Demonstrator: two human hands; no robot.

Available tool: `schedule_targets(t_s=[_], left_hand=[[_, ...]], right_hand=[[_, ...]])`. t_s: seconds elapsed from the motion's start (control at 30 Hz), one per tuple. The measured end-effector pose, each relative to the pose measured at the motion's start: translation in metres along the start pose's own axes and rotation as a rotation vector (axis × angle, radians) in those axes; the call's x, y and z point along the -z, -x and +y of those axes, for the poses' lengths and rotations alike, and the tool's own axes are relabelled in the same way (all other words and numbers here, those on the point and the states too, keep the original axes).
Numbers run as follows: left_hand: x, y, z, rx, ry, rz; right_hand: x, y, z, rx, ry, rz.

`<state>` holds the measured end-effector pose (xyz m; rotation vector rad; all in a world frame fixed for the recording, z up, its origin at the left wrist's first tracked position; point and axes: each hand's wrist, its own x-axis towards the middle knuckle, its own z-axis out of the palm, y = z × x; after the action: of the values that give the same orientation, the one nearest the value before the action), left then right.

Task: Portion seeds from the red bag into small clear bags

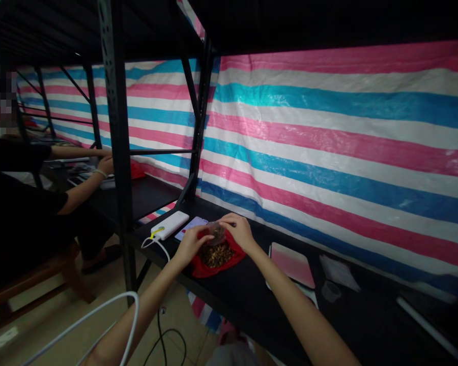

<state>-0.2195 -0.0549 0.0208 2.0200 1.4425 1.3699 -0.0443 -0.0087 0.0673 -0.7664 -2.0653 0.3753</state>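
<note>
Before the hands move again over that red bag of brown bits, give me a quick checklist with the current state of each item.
1. Both hands at the bag: ok. The left hand and right hand meet above the red bag.
2. Bag open, brown bits showing: ok.
3. Small clear cup held between the hands: ok, though which fingers grip it, cannot tell.
4. White power bank and its cable apart from the bag: ok.
5. Spare clear cup on the shelf to the right, upright: ok.
6. Bits spilled on the shelf: cannot tell, too dark.
</note>
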Motion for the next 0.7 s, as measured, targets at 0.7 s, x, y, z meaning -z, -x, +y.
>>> schedule_targets(t_s=[0.7], left_hand=[[0.001,0.011,-0.019,0.002,-0.398,0.023]], right_hand=[[-0.01,0.009,0.007,-0.048,-0.141,0.042]])
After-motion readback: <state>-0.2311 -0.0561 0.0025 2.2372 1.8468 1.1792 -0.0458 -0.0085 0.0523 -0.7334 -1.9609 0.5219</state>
